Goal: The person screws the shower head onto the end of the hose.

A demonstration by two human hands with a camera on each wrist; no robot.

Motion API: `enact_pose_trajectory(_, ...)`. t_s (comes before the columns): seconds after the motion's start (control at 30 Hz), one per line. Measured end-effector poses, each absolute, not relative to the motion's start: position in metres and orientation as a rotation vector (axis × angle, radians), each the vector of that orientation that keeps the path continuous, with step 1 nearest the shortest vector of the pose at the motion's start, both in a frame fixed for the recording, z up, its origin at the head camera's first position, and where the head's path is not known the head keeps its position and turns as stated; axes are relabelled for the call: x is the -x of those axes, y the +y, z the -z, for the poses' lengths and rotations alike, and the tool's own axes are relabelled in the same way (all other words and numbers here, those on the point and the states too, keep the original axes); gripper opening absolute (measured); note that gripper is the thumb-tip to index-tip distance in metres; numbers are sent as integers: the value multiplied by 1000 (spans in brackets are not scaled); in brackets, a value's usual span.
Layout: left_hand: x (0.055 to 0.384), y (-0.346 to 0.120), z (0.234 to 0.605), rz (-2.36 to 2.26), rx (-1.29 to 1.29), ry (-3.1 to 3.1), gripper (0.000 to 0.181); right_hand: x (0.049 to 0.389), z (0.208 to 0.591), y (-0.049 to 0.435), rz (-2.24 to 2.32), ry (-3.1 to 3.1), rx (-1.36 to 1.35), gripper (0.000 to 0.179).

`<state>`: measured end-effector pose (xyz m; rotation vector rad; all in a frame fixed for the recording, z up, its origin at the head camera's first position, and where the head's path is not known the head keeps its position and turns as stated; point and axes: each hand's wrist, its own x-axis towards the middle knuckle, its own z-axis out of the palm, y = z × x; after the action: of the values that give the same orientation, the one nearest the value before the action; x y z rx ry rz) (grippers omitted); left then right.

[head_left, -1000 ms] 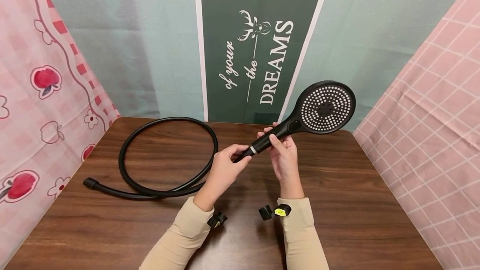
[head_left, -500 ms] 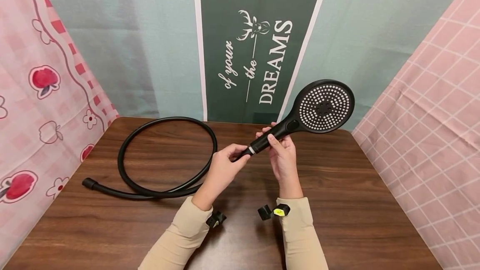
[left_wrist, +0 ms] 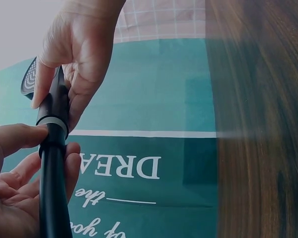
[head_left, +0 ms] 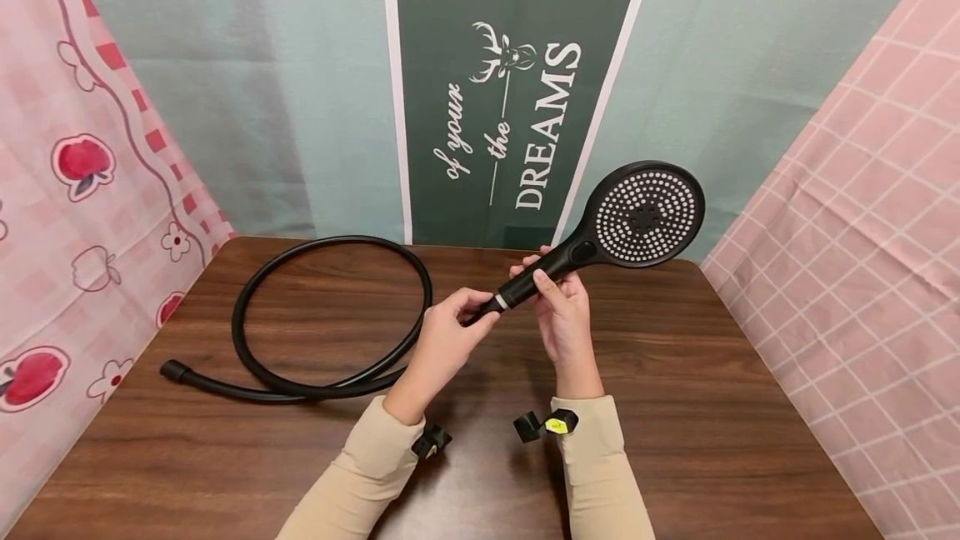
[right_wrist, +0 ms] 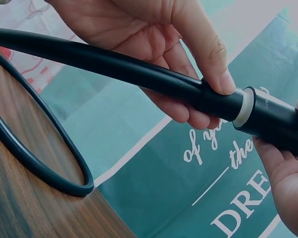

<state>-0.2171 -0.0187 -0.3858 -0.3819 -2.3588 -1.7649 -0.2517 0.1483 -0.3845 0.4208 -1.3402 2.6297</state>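
A black shower head (head_left: pixel 645 215) with white nozzles is held tilted above the table, its face turned toward the head camera. My right hand (head_left: pixel 564 311) grips its handle (head_left: pixel 528 283), thumb across the front. The left hand (head_left: pixel 453 336) pinches the end fitting of a black shower hose (right_wrist: pixel 221 103) between thumb and fingers. In the right wrist view the fitting meets the handle's end in line, with a pale ring (right_wrist: pixel 245 109) showing between them. Whether the thread is engaged cannot be told.
The rest of the hose lies in a loop (head_left: pixel 238 315) on the wooden table (head_left: pixel 675 440), its other end fitting (head_left: pixel 174 370) at the left. Printed cloths hang behind and at both sides. Each wrist carries a small black camera mount (head_left: pixel 547 423).
Both hands keep their hold on the hose fitting and handle, almost unmoved. The whole view has shifted slightly, so everything sits a little farther left.
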Motion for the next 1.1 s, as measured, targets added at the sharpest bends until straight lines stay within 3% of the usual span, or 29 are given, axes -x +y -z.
enact_pose_trajectory(0.67, 221, -27, 384, 1828, 373, -2445, 25, 253, 385, 150, -2629, -1340, -441, 45)
enact_pose_trajectory(1.1, 222, -26, 386, 1829, 380, -2431, 23, 252, 385, 147, -2636, -1327, -419, 40)
